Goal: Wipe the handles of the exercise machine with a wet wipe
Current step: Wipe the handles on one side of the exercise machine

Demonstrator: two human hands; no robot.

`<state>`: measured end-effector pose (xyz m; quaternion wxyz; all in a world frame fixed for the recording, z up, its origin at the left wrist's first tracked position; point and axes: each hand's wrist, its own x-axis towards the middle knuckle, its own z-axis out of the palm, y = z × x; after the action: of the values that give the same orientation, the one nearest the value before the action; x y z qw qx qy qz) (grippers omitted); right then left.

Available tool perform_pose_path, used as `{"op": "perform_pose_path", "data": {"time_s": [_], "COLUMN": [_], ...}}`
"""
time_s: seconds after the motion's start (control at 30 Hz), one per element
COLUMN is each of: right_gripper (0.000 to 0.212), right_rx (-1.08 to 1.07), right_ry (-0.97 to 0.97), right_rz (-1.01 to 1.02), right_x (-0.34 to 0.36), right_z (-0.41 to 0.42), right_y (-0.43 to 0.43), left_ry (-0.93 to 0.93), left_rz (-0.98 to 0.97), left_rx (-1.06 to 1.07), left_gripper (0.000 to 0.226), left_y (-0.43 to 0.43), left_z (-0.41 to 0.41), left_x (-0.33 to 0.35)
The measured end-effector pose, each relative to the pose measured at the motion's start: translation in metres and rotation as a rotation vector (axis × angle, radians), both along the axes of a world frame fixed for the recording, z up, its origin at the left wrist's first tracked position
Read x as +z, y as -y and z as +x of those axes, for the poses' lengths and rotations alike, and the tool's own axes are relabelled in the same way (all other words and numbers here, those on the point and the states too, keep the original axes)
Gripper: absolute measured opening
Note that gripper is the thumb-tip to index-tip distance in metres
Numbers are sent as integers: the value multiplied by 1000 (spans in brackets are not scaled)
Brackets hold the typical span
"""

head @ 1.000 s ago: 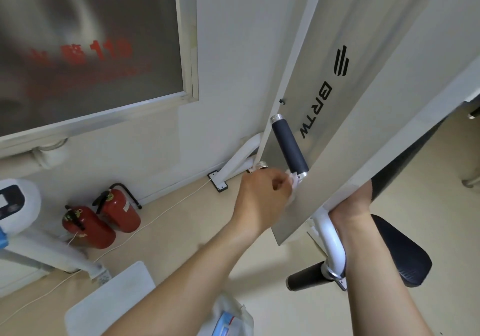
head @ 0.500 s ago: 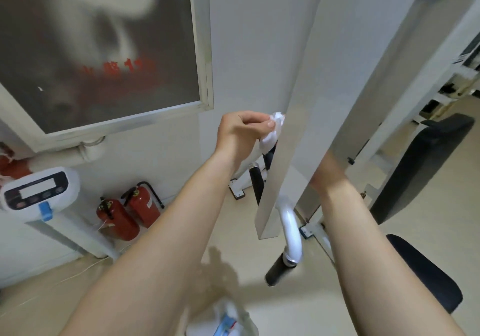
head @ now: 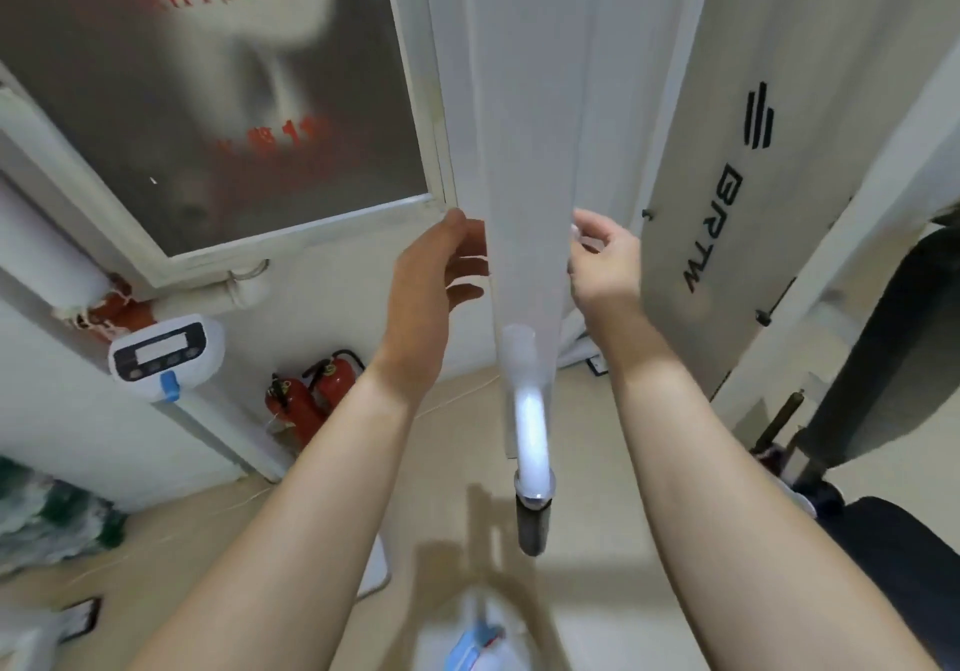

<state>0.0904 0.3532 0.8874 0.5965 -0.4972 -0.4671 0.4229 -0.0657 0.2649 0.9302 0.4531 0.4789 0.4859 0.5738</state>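
The dark, round foam-covered handle [head: 532, 527] of the exercise machine hangs at the end of a white curved metal tube [head: 531, 436]. Its long axis runs almost straight up and down in the view, with the free end pointing at the floor. It lies low between the two forearms, well apart from the fingers of either hand.

Both hands are higher up, on either side of the white upright machine panel [head: 524, 177]. The left hand [head: 434, 281] is at the panel's left edge, its fingers [head: 467, 260] loosely spread and holding nothing. The right hand [head: 605, 265] is at the right edge with its fingers [head: 597, 226] curled in close. They pinch a small scrap that looks like the white wet wipe [head: 576, 232], though it is blurred. Two red fire extinguishers [head: 306, 400] stand by the wall.
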Motion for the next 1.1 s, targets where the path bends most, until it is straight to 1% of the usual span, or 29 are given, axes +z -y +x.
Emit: {"op": "perform_pose_path", "data": {"time_s": [0.03, 0.07, 0.1, 0.13, 0.17, 0.2, 0.23, 0.27, 0.33, 0.47, 0.53, 0.6, 0.67, 0.7, 0.8, 0.87, 0.93, 1.03, 1.1], "right_gripper": [20, 19, 18, 16, 13, 10, 12, 15, 15, 18, 21, 24, 27, 27, 26, 25, 23, 29, 33], "right_rx": [235, 458, 461, 440, 436, 441, 441, 431, 442, 490, 509, 584, 676, 676, 562, 505, 502, 575, 672], "right_ry": [-20, 23, 89, 157, 151, 145, 148, 171, 189, 175, 195, 217, 209, 226, 297, 299, 310, 332, 328], "right_rz": [-32, -33, -8, 1, 12, 14, 21, 51, 122, 232, 284, 344, 321, 316, 290, 260, 234, 299, 366], "right_x": [2, -2, -7, -12, -12, -9, -11, -13, -15, -25, -29, -34, -27, -25, -12, -7, -6, -14, -22], "right_z": [27, 49, 42, 32, 25, 23, 21, 20, 18, 22, 26, 30, 28, 24, 9, 3, 5, 18, 33], "right_y": [-30, -50, -51, -51, -51, -48, -49, -48, -40, -14, 0, 2, -12, -23, -59, -76, -78, -45, -18], "left_ry": [-31, 29, 48, 79, 48, -54, -133, -193, -219, -169, -145, -127, -128, -138, -162, -146, -141, -119, -118], "left_rz": [21, 40, 61, 121, 176, 209, 243, 243, 205, 189, 194, 215, 234, 238, 227, 223, 228, 238, 213], "left_rx": [194, 432, 497, 509, 522, 544, 562, 575, 641, 743, 801, 819, 811, 796, 817, 848, 856, 863, 875], "left_gripper": [46, 48, 47, 46, 48, 56, 65, 70, 65, 48, 47, 46, 39, 37, 36, 40, 49, 55, 60], "left_y": [5, 6, 6, 9, 13, 16, 20, 19, 14, 11, 10, 7, 3, 1, -5, -5, -6, -7, -6], "left_z": [54, 109, 109, 106, 102, 98, 102, 105, 111, 124, 125, 125, 125, 126, 127, 125, 125, 127, 125], "left_x": [7, 11, 19, 21, 14, 7, 6, 6, 1, -4, -6, -9, -11, -12, -14, -16, -16, -18, -19]}}
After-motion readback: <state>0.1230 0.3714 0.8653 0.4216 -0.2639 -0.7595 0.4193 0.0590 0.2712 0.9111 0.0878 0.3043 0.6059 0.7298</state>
